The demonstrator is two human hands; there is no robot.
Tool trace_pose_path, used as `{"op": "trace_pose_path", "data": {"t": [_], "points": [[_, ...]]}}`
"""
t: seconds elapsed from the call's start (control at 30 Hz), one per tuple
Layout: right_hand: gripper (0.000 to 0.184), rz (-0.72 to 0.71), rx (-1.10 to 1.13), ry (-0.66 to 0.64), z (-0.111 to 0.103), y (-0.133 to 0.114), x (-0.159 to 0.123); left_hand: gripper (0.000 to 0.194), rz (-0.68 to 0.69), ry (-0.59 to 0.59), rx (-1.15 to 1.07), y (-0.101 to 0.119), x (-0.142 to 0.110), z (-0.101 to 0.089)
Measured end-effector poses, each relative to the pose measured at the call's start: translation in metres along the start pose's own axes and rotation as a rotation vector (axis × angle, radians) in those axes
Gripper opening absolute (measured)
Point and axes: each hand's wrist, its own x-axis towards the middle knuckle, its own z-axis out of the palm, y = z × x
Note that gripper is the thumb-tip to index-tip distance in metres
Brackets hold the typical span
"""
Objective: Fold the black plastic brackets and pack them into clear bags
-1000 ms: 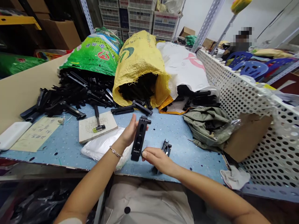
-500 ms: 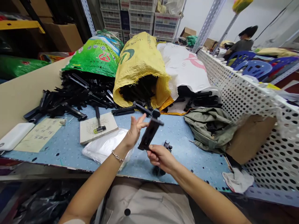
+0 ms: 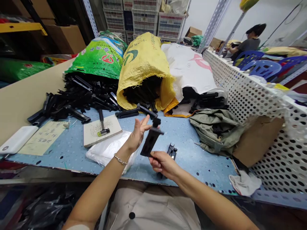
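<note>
My right hand (image 3: 164,163) pinches the lower end of a flat black part (image 3: 151,139) with a crossbar and a knob near its top. The part is held up at a tilt above the blue tabletop. Just left of it is my left hand (image 3: 137,134), fingers stretched out; its fingertips pass close to or behind the part, and I cannot tell whether they touch it. Another black part (image 3: 172,151) lies on the table, partly hidden by my right hand. To the left, a small hammer (image 3: 103,126) rests on a pale block (image 3: 114,128), near folded white plastic (image 3: 100,153).
A green sack (image 3: 96,59), a yellow sack (image 3: 144,60) and a white sack (image 3: 189,65) spill black parts (image 3: 79,95) along the back. Right are a grey-green cloth bag (image 3: 211,129), cardboard (image 3: 260,140) and a perforated white panel (image 3: 249,99). Another person (image 3: 250,43) sits beyond.
The black part has turned slightly and shifted a little left and down with my right hand. My left hand stays nearly in place. The other person's head and arm have moved.
</note>
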Motion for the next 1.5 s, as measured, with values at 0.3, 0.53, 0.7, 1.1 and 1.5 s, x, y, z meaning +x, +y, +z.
{"op": "trace_pose_path", "data": {"t": [0.3,0.53,0.7,1.1,1.5], "points": [[0.038,-0.343,-0.241,0.319,-0.046,-0.043,0.01,0.077,-0.09,-0.115,0.198,-0.042,-0.056,0.015],[0.036,-0.423,-0.792,0.543,-0.067,-0.029,-0.022,0.029,-0.016,-0.125,0.428,-0.06,-0.046,0.014],[0.044,-0.365,-1.259,0.72,-0.108,0.006,-0.023,0.054,-0.157,-0.113,0.765,-0.069,-0.061,0.031],[0.04,-0.363,-1.514,0.581,-0.039,-0.118,0.119,0.062,-0.23,-0.16,0.613,-0.094,-0.04,0.059],[0.043,-0.184,-0.803,-0.052,-0.053,-0.054,0.048,0.063,-0.143,0.282,-0.698,-0.061,-0.001,0.006]]}}
